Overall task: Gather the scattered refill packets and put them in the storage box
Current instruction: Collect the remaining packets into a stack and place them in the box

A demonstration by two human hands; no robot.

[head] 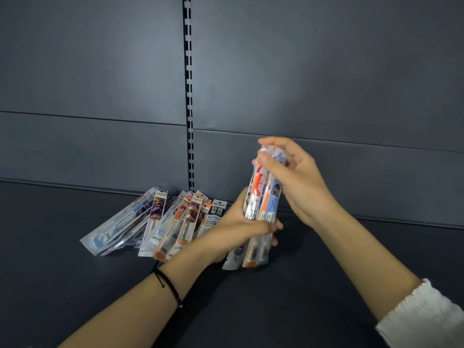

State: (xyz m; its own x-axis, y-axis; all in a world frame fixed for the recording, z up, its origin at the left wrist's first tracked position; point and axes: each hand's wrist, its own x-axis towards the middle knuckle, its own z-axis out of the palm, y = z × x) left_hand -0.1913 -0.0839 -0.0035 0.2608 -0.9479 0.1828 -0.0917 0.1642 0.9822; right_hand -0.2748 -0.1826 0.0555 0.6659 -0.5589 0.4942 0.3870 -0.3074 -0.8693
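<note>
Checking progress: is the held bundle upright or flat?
Upright, slightly tilted: the left hand grips the bundle low, the right hand pinches its top.

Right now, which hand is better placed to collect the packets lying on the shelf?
Likely left: the left hand sits beside the loose packets; the right hand, atop the held bundle, is farther.

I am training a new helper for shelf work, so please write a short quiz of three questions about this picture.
1. True or false: both hands hold one bundle of packets.
2. The left hand grips the bundle's lower part. The right hand holds: A) its top, B) its bottom, C) nothing.
3. Fill in: the loose packets lie on the shelf to the ____ of the bundle.
Key: 1 true; 2 A; 3 left.
</note>
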